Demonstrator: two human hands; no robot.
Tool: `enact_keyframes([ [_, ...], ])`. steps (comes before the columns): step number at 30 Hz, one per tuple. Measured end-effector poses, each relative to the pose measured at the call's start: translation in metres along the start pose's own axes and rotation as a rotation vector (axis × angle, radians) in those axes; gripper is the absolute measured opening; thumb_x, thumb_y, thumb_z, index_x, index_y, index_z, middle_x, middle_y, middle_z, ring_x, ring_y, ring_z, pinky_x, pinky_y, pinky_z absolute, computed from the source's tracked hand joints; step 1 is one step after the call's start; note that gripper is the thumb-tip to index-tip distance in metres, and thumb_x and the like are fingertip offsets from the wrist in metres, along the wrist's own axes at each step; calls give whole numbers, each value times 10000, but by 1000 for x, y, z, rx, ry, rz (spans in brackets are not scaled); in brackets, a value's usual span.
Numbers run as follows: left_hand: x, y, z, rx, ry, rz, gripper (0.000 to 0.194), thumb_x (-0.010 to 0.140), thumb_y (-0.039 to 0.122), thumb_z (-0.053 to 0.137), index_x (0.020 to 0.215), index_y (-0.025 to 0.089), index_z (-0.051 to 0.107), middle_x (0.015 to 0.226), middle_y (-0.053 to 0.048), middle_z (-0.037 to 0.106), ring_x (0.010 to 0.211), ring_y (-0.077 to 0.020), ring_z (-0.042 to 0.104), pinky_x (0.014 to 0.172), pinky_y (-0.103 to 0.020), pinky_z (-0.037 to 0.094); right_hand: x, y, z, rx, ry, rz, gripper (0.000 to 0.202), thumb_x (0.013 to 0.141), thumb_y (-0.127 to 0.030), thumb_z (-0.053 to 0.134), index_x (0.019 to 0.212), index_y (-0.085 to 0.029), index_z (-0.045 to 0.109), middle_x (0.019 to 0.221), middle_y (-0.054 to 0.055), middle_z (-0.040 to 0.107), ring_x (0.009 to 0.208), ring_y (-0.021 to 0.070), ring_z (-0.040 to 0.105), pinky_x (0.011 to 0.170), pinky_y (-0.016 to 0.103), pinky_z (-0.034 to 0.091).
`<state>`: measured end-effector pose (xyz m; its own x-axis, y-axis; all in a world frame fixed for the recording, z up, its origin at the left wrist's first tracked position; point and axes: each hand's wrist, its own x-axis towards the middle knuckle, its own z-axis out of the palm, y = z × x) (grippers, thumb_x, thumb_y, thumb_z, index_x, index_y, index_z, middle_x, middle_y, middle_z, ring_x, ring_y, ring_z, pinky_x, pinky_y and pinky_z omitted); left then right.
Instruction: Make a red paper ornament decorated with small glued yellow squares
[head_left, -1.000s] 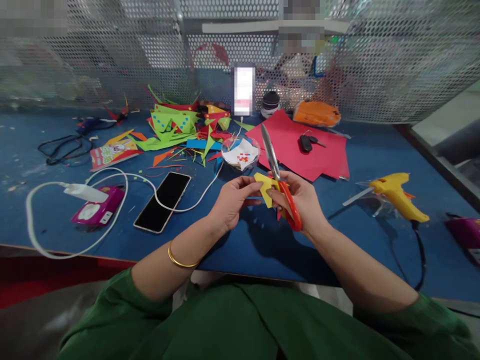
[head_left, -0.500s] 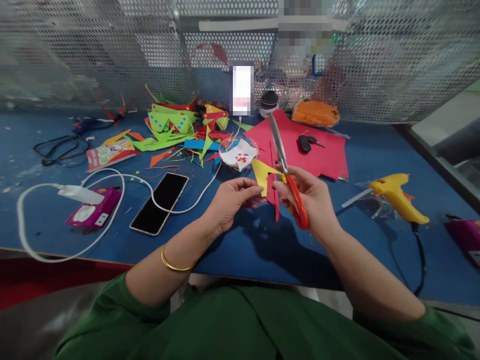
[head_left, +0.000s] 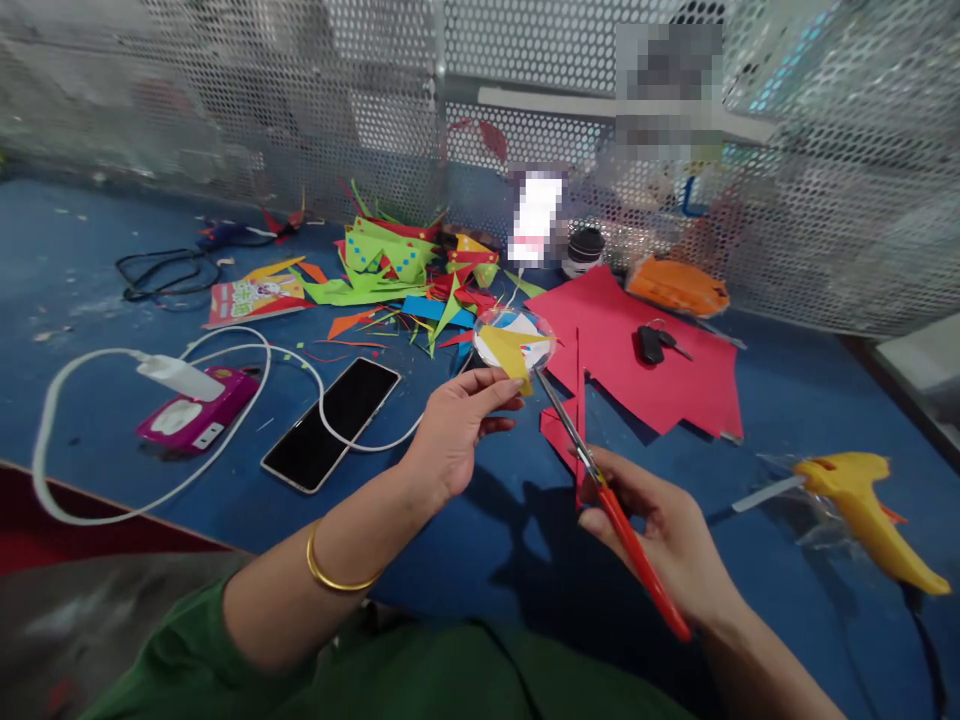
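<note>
Here the left hand is pinching a yellow paper piece between thumb and fingers, the piece showing in front of a clear bowl at the middle of the blue table. Over to the right, the right hand is curling around the red-handled scissors, whose blades are pointing far and left, edge-on, so I cannot tell how far apart they are standing. Red paper strips are showing behind those blades, close to the right fingers; whether the fingers are gripping them too, I cannot tell. Beyond, red sheets are lying spread, with keys resting on top and an orange packet sitting at their far side. On the near right, a yellow glue gun is lying on its side. Across on the left, a white cable is looping over a dark phone and past a purple box, while green paper pieces with blue dots are piling up farther back. A gold bangle is circling the left wrist.
</note>
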<state>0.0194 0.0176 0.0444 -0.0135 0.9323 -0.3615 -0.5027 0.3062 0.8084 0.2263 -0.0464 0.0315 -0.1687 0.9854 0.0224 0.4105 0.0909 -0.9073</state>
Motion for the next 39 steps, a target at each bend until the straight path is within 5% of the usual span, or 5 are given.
enact_keyframes([
  [10, -4, -3, 5, 4, -40, -16, 68, 724, 146, 772, 709, 158, 707, 718, -25, 736, 632, -135, 685, 669, -289, 556, 1, -7, 4, 141, -79, 105, 410, 722, -497, 804, 993, -193, 754, 650, -9, 543, 539, 114, 441, 466, 233, 411],
  [21, -6, -4, 4, 63, -92, -7, 88, 716, 174, 800, 737, 144, 720, 686, -10, 729, 612, -112, 666, 650, -258, 539, -6, 15, 6, 208, -109, 107, 450, 834, -508, 727, 1158, -196, 731, 692, -15, 488, 504, 74, 342, 402, 204, 262],
  [39, -3, -4, 2, 68, -101, -5, 83, 701, 175, 825, 713, 155, 746, 678, -8, 741, 615, -110, 681, 627, -236, 535, -4, -1, 5, 154, -125, 129, 483, 828, -509, 729, 1154, -153, 735, 634, -41, 417, 482, 66, 308, 389, 202, 260],
])
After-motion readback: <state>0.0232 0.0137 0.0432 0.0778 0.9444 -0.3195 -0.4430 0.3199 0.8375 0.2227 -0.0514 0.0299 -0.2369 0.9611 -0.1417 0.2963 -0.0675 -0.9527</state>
